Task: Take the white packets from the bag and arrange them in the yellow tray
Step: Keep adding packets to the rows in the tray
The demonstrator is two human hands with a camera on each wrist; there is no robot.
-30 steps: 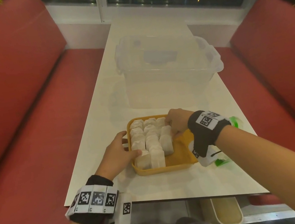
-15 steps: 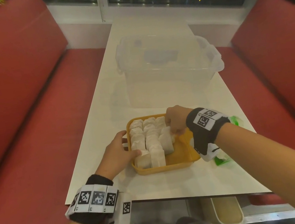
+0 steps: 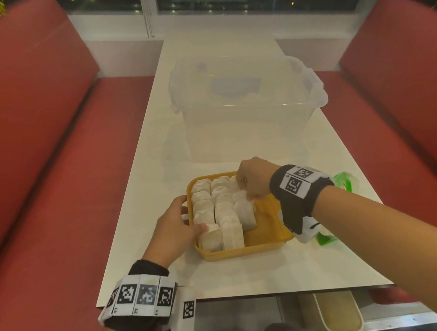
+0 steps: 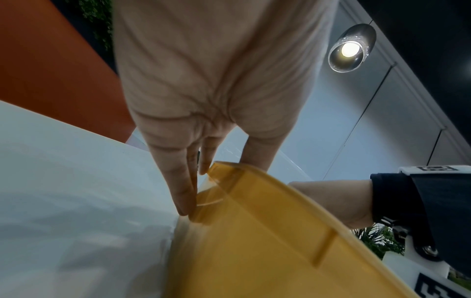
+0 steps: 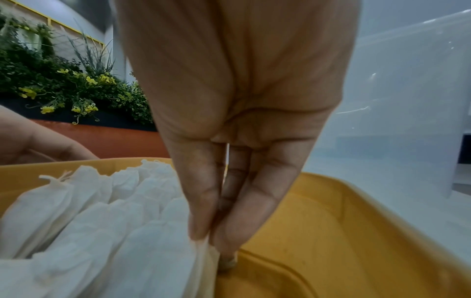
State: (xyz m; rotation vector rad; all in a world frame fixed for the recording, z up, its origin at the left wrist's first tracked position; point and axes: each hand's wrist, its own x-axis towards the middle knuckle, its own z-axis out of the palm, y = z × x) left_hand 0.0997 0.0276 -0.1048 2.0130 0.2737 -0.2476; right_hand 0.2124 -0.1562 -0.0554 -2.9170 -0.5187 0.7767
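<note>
Pinching a packet (image 5: 163,242) with our right hand (image 3: 254,178) in the yellow tray (image 3: 266,232), our left hand (image 3: 174,230) flat-fingered against its rim, we risk toppling neighbouring packets if we tug sideways.

The yellow tray (image 3: 243,250) served as the landmark. Its right third lay bare, an open strip of floor beside the white packets (image 3: 220,208), which filled the left and middle. Behind the tray a clear plastic box (image 3: 247,102) blocked the far approach (only a narrow band of table (image 3: 137,207) lay between them). The left hand (image 3: 174,229) pressed the tray's left wall, closing that side; the right hand (image 3: 254,178) hung over the far-right corner. To the tray's right, a green bag (image 3: 344,180) lay on the table. The near edge stood open.
</note>
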